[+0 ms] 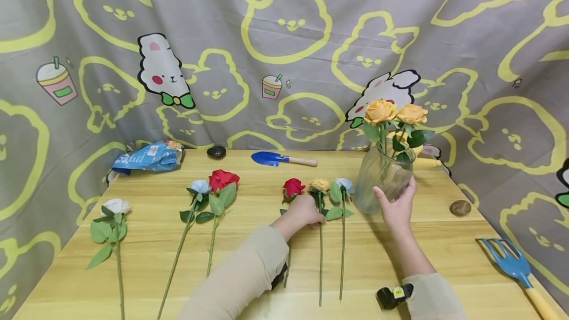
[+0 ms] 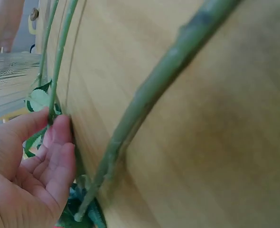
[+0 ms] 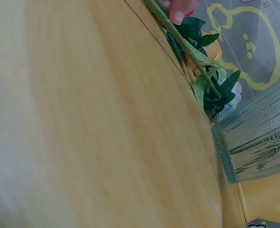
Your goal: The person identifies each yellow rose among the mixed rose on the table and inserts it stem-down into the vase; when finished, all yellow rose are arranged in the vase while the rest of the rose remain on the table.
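Observation:
My left hand point(image 1: 304, 211) pinches the green stem of a yellow rose point(image 1: 320, 184), just below its bloom, low over the table. In the left wrist view, thumb and fingertips meet around this stem point(image 2: 60, 52). A red rose point(image 1: 293, 187) lies to its left, partly behind my wrist, and a pale blue rose point(image 1: 344, 185) to its right. My right hand point(image 1: 397, 209) grips a ribbed glass vase point(image 1: 366, 181), thumb in front and fingers around the right side. The vase leans slightly and holds orange-yellow roses point(image 1: 380, 111). Its base shows near the tabletop in the right wrist view.
At left lie a white rose point(image 1: 116, 206), another blue rose point(image 1: 200, 186) and a larger red rose point(image 1: 223, 180). Along the back are a blue bag point(image 1: 151, 156), black stone point(image 1: 216, 152) and blue trowel point(image 1: 271, 158). A brown stone point(image 1: 460, 207) and blue fork point(image 1: 511, 263) lie right.

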`<state>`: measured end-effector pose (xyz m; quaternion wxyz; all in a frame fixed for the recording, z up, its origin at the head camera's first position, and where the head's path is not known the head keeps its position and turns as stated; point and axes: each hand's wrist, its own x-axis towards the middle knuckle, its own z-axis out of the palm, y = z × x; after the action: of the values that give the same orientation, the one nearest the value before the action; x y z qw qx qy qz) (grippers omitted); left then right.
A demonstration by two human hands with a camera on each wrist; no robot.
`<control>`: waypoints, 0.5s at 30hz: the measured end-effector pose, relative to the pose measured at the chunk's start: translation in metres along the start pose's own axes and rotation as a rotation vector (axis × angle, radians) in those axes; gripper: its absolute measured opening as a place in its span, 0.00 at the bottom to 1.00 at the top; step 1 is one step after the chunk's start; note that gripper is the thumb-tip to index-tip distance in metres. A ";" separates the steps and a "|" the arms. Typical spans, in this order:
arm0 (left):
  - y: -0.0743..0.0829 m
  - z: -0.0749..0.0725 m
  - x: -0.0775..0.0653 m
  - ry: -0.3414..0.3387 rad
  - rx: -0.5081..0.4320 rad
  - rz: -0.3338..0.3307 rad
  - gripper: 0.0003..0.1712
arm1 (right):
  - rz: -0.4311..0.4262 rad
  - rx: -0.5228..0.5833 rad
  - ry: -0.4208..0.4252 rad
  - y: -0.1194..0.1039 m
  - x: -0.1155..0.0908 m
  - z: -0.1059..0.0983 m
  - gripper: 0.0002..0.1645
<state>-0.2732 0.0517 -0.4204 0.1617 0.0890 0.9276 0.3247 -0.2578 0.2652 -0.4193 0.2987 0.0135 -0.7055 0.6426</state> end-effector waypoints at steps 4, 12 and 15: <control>-0.005 0.004 0.002 -0.005 -0.213 -0.081 0.12 | 0.007 -0.013 -0.001 -0.007 -0.002 0.002 0.50; -0.009 0.004 -0.001 -0.007 -0.258 -0.077 0.13 | 0.005 0.000 0.001 0.009 0.002 -0.003 0.51; -0.010 0.003 -0.002 -0.012 -0.280 -0.076 0.12 | 0.011 -0.025 0.005 0.015 0.003 -0.005 0.52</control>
<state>-0.2706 0.0444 -0.4283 0.1901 0.0323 0.8750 0.4440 -0.2650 0.2734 -0.4315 0.2971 0.0042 -0.7126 0.6355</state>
